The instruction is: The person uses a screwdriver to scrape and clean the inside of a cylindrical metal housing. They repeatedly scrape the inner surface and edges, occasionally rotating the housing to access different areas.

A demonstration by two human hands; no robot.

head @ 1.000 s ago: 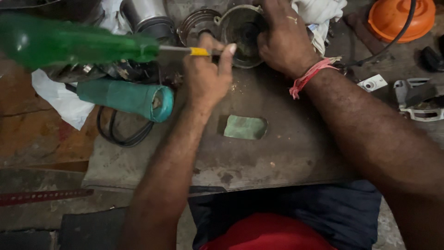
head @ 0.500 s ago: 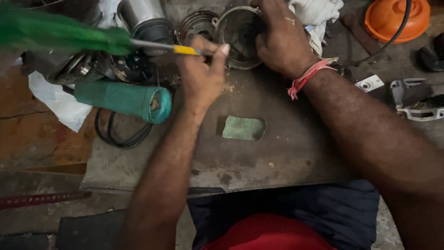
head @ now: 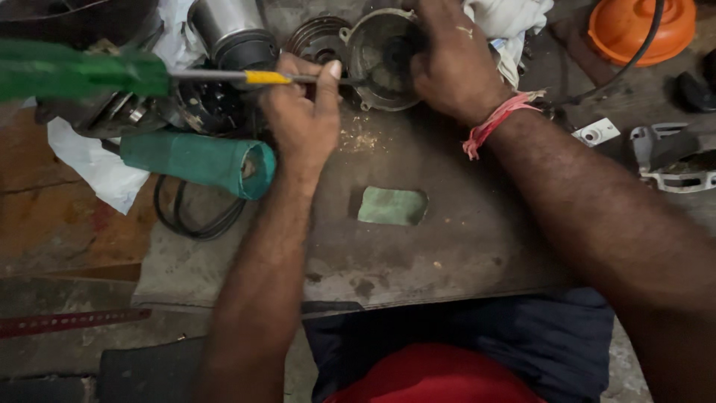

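Observation:
My left hand (head: 302, 112) grips the metal shaft of a screwdriver (head: 224, 76) with a green handle (head: 78, 75) and a yellow band; its tip points right into a round grey metal housing (head: 373, 52). My right hand (head: 451, 63) holds that housing from the right side, a red thread around its wrist. The screwdriver lies nearly level, its handle out to the left. Sawdust-like grit lies on the metal plate (head: 418, 254) just below the housing.
A teal power-tool body (head: 198, 160) with a black cord (head: 198, 216) lies left of my forearm. A silver cylinder (head: 227, 26), a ribbed round part (head: 317, 37), white rags (head: 101, 168), an orange cover (head: 641, 26), a grey casting (head: 671, 157) and a green patch (head: 391, 205) surround the work.
The screwdriver handle has dropped slightly and swung level, its tip pushed further right into the housing. Both hands stay in place on the tool and housing.

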